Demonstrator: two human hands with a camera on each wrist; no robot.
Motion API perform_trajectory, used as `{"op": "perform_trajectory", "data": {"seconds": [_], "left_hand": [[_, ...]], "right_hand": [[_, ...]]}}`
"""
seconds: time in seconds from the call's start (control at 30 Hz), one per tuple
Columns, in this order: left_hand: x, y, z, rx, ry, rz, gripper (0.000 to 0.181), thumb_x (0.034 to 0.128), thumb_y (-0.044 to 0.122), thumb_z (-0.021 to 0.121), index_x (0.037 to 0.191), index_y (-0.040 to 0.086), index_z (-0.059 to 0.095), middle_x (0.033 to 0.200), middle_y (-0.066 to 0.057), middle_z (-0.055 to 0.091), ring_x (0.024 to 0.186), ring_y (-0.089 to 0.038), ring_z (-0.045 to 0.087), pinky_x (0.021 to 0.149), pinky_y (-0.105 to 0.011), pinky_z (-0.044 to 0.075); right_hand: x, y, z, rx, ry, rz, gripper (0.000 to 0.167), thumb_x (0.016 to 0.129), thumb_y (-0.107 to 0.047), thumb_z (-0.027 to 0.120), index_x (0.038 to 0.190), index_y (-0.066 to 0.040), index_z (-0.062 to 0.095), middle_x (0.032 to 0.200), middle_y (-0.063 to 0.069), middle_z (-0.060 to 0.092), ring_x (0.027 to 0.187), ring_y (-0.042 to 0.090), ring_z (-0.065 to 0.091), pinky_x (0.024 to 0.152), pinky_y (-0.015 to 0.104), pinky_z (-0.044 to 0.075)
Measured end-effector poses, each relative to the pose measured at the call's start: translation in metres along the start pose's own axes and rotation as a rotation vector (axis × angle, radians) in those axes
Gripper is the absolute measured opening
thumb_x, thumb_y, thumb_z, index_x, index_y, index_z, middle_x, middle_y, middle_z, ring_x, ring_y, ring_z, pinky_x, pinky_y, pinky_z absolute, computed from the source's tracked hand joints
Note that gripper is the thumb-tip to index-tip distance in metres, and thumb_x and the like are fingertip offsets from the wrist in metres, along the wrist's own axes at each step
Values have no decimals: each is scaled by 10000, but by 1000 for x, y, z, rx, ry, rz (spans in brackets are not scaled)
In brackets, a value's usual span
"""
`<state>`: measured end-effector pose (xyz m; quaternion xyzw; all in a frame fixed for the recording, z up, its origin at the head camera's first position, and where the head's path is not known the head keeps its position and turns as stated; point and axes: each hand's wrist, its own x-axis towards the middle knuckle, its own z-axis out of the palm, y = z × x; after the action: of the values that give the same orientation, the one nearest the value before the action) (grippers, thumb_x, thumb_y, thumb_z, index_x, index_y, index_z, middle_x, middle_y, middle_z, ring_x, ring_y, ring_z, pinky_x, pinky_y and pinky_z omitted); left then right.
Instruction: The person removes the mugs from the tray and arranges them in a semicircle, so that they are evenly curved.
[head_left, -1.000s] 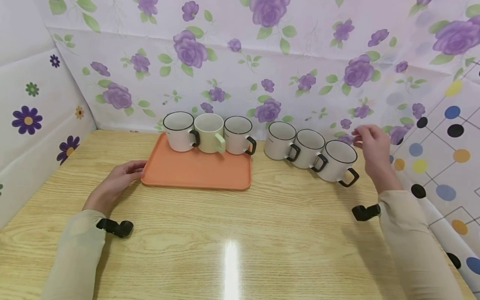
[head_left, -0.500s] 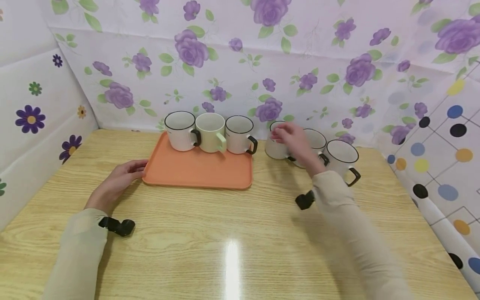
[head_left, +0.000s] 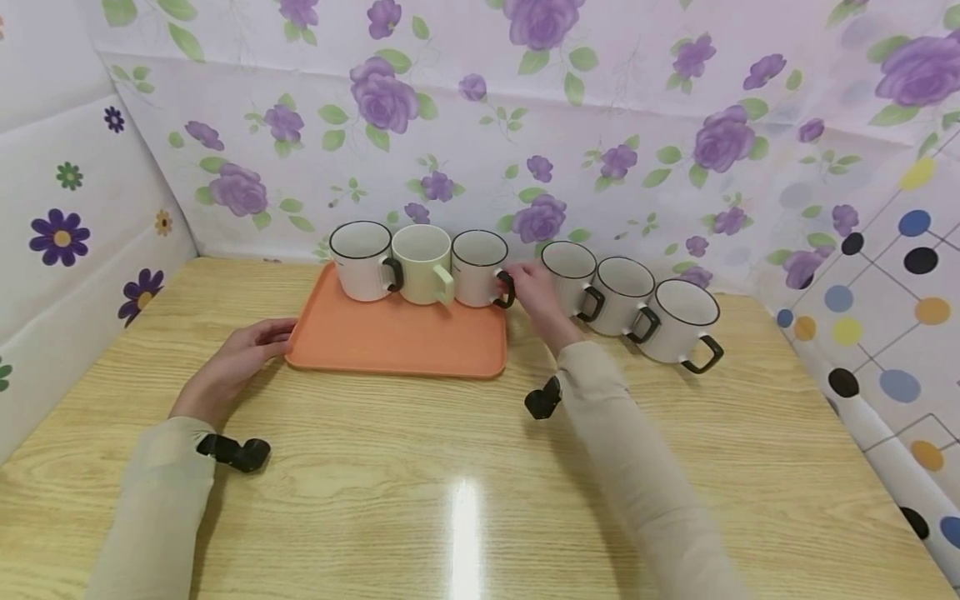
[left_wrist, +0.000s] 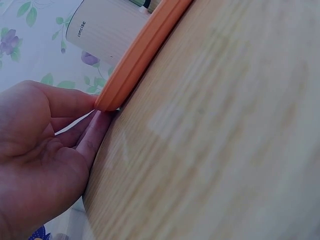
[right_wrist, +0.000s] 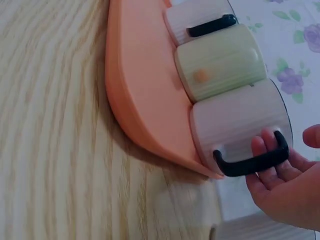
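My left hand (head_left: 238, 367) holds the left edge of the orange tray (head_left: 397, 342); in the left wrist view, digits of the hand (left_wrist: 45, 135) lie against the outer rim and below the tray's corner (left_wrist: 127, 70). A white mug (head_left: 360, 267), a pale green mug (head_left: 420, 258) and a second white mug (head_left: 476, 271) stand along the tray's back. My right hand (head_left: 542, 304) is at that second mug's black handle (head_left: 506, 289). In the right wrist view, its fingertips (right_wrist: 262, 145) show within the handle loop (right_wrist: 250, 165), the thumb apart.
Right of the tray, three white mugs with black handles, the left (head_left: 567, 271), middle (head_left: 618, 300) and right (head_left: 678, 325), stand in a slanting row on the wooden table (head_left: 360, 492). Flowered cloth (head_left: 450, 125) hangs behind.
My right hand has moved left from beside the far-right mug, across the mug row, to the handle of the tray's rightmost mug. My left hand stays at the tray's edge.
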<state>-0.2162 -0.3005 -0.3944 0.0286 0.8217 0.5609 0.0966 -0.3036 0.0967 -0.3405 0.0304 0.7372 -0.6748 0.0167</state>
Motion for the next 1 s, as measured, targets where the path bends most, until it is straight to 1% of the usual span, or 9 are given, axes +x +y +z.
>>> {"op": "perform_trajectory", "data": {"seconds": [0.13, 0.23, 0.3, 0.4, 0.5, 0.6, 0.7, 0.8, 1.0], "left_hand": [[0, 1, -1, 3, -3, -7, 516, 1034, 66, 425, 1487, -88, 234, 1454, -297, 320, 1197, -198, 427, 856, -133, 417], [0, 2, -2, 10, -6, -8, 516, 1036, 73, 418, 1491, -83, 230, 1452, -294, 323, 1190, -193, 435, 855, -134, 418], [-1, 2, -4, 11, -6, -5, 514, 1037, 77, 413, 1492, -79, 231, 1452, -291, 324, 1175, -167, 441, 856, -130, 415], [-1, 2, -5, 11, -6, -2, 511, 1037, 77, 409, 1492, -77, 234, 1452, -288, 325, 1160, -143, 446, 858, -130, 414], [-2, 2, -6, 9, 1, -8, 508, 1037, 79, 412, 1493, -71, 243, 1455, -279, 327, 1152, -126, 445, 859, -126, 410], [-2, 2, -5, 3, 8, -12, 511, 1036, 81, 424, 1491, -72, 248, 1454, -281, 330, 1129, -96, 450, 852, -123, 412], [-3, 2, -4, -4, 10, 2, 508, 1032, 70, 432, 1481, -88, 254, 1445, -295, 334, 1072, -35, 462, 848, -121, 415], [-3, 2, -2, -11, 8, 20, 504, 1028, 56, 435, 1472, -104, 259, 1433, -309, 338, 1024, 15, 468, 850, -121, 415], [-3, 1, -1, -26, 5, 29, 498, 1026, 45, 435, 1468, -110, 264, 1423, -314, 338, 1001, 43, 476, 847, -119, 418]], "right_hand": [[3, 3, 13, 96, 71, -13, 235, 1006, -81, 471, 981, 110, 606, 764, 114, 605, 726, 226, 597, 880, 469, 462], [6, 8, 18, 132, 101, 7, 213, 1005, -90, 482, 877, 51, 579, 711, 88, 569, 656, 174, 560, 863, 452, 479], [8, 12, 20, 113, 102, 12, 250, 1013, -120, 477, 836, 28, 571, 704, 86, 555, 633, 156, 540, 843, 437, 484], [9, 15, 21, 74, 81, -1, 313, 1026, -155, 456, 794, 20, 574, 711, 113, 538, 624, 164, 510, 787, 418, 479], [9, 16, 20, 39, 47, -19, 327, 1034, -155, 429, 784, 2, 569, 713, 96, 514, 623, 140, 470, 699, 335, 433], [8, 16, 17, -3, 2, -36, 337, 1046, -160, 401, 789, 3, 545, 690, 79, 452, 642, 149, 418, 675, 289, 381], [8, 18, 15, -3, -31, -63, 343, 1055, -155, 373, 812, 31, 527, 688, 80, 407, 665, 172, 385, 685, 308, 354], [7, 20, 12, 31, -46, -77, 337, 1059, -140, 356, 828, 51, 512, 707, 84, 387, 677, 187, 364, 697, 342, 332], [3, 20, 3, 67, -43, -102, 312, 1050, -118, 370, 804, 12, 510, 726, 64, 410, 647, 158, 356, 640, 296, 301]]}}
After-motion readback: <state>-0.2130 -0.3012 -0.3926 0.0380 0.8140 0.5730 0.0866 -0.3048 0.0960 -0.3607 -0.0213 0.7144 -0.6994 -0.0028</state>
